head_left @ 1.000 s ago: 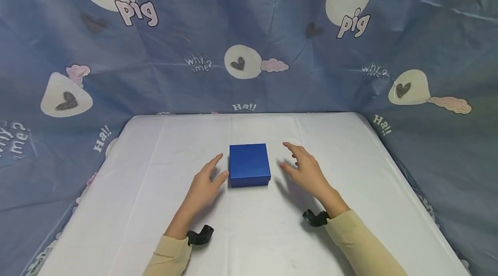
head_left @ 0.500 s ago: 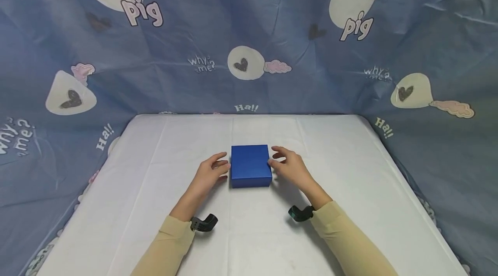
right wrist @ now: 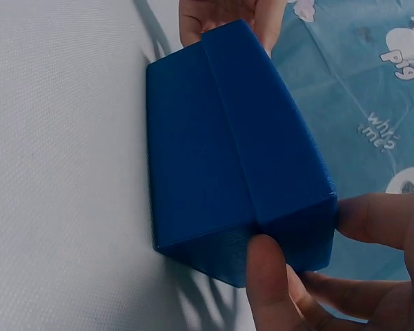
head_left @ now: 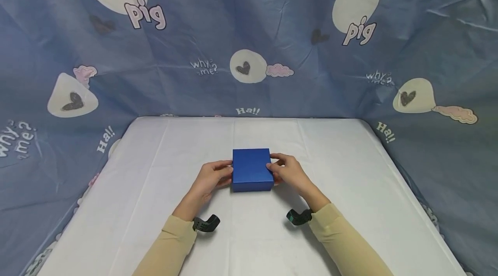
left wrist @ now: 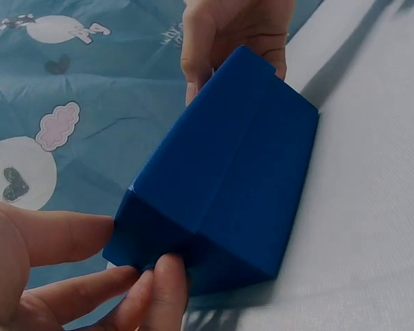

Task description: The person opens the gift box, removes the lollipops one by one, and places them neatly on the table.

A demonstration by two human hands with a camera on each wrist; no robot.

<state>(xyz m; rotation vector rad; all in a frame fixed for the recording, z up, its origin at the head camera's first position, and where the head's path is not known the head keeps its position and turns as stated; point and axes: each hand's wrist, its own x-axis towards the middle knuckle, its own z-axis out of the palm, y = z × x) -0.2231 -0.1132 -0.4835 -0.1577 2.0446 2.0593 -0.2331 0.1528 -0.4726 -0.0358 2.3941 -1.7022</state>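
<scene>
A square blue lidded box (head_left: 252, 169) rests on the white table, a seam between lid and base showing in both wrist views. At its left side is my left hand (head_left: 210, 177), its bent fingertips gripping the end face near the lid. In the left wrist view the box (left wrist: 221, 172) has my left fingers (left wrist: 169, 283) against its near end. My right hand (head_left: 292, 174) grips the opposite side, one digit at the top edge. Bent right fingers (right wrist: 268, 272) touch the near end of the box (right wrist: 228, 158) around the seam in the right wrist view.
White cloth covers the table (head_left: 186, 138). A blue printed curtain (head_left: 249, 17) hangs behind it and along both sides. A black wrist-worn device (head_left: 207, 223) sits on the left wrist, another black device (head_left: 298, 217) on the right.
Both hands have come in from beside the box to its two sides and now touch it. Their fingers have bent inward. The whole scene sits slightly lower in view.
</scene>
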